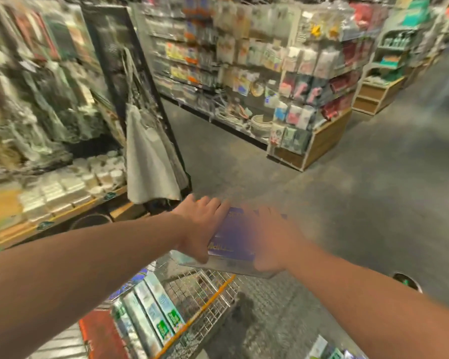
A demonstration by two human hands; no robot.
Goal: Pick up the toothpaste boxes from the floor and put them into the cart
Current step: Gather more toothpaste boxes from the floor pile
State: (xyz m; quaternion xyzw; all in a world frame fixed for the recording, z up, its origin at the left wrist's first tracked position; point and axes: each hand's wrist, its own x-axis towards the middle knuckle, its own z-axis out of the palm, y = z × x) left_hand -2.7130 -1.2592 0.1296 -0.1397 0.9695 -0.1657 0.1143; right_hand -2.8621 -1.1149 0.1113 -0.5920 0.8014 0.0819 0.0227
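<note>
Both of my hands hold a bundle of toothpaste boxes point(231, 244) with a purple top face, just above the far rim of the wire cart point(205, 301). My left hand point(200, 226) grips its left end and my right hand point(272, 242) grips its right end. Inside the cart lie several white and green toothpaste boxes point(151, 314) side by side, beside a red item point(101, 335). More boxes point(329, 351) lie on the floor at the bottom right edge. The whole view is blurred by motion.
Shop shelves point(49, 177) full of goods run along the left, with a grey apron point(148, 156) hanging on a black rack. Another shelf unit point(309, 112) stands ahead on the right. The grey concrete floor point(360, 203) stretches between them. A dark round thing point(406, 281) sits on the floor at right.
</note>
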